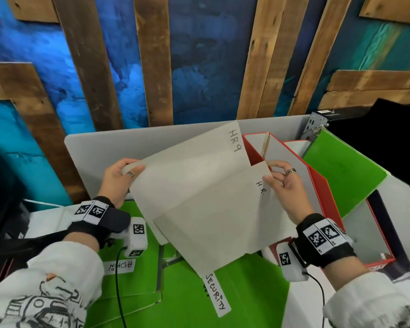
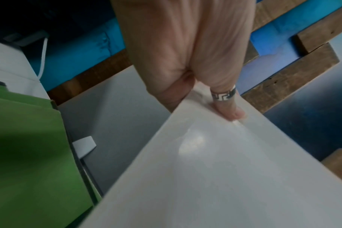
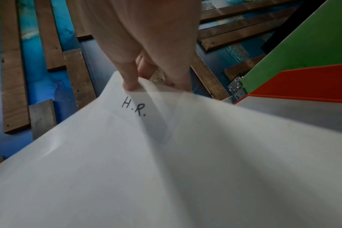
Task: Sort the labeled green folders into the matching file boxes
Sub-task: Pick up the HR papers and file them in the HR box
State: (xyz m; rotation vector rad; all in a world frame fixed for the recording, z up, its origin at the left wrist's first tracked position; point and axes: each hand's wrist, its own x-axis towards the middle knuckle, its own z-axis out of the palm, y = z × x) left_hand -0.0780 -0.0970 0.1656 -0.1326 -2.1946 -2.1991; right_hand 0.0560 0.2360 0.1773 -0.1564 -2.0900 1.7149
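I hold two pale folders up over the table, their plain sides toward me. The rear folder [image 1: 194, 166] has a tab reading "HR 9" at its top right. The front folder [image 1: 213, 221] has an "H.R." tab [image 3: 134, 107]. My left hand [image 1: 121, 178] grips the rear folder's left edge, thumb [image 2: 226, 108] on its face. My right hand [image 1: 282, 183] pinches the front folder's top right corner beside the tab. Red file boxes [image 1: 317, 183] stand just right of the folders. Green folders [image 1: 246, 292] lie on the table below.
Tabs reading "ADMIN" [image 1: 120, 266] and "SECURITY" [image 1: 217, 295] show among the green folders on the table. A grey divider panel [image 1: 104, 147] rises behind the desk, with a green panel [image 1: 341, 166] at the right. A wood-and-blue wall stands beyond.
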